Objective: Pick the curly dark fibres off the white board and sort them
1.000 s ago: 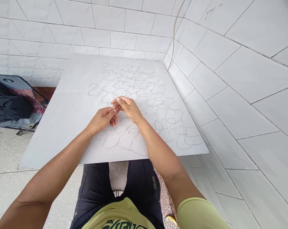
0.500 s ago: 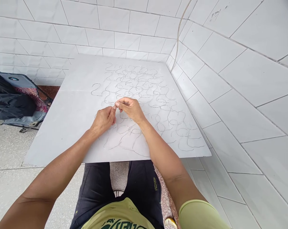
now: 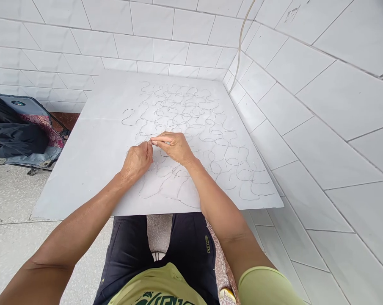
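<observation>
My left hand (image 3: pixel 137 160) is closed in a fist over the white board, with a thin wire (image 3: pixel 154 163) hanging out below its fingers. Fingertips of my right hand (image 3: pixel 174 146) pinch at the left thumb and forefinger, where the wire's upper part is hidden. Several thin bent wires (image 3: pixel 216 134) lie spread and overlapping on the board, beyond and to the right of both hands. Apart from them, to the left, lies one wire curved like a figure 2 (image 3: pixel 128 117).
The white board (image 3: pixel 80 169) extends above my knees, its far side near a tiled wall (image 3: pixel 128 53). Another tiled wall (image 3: pixel 305 140) runs along the right, with a pale cable (image 3: pixel 240 46) in the corner. A folding chair holding dark cloth (image 3: pixel 23 140) stands at left.
My right fingertips have shifted slightly left and closed against the left thumb. The left hand has turned a little, with its fingers more tightly closed. The view has shifted slightly.
</observation>
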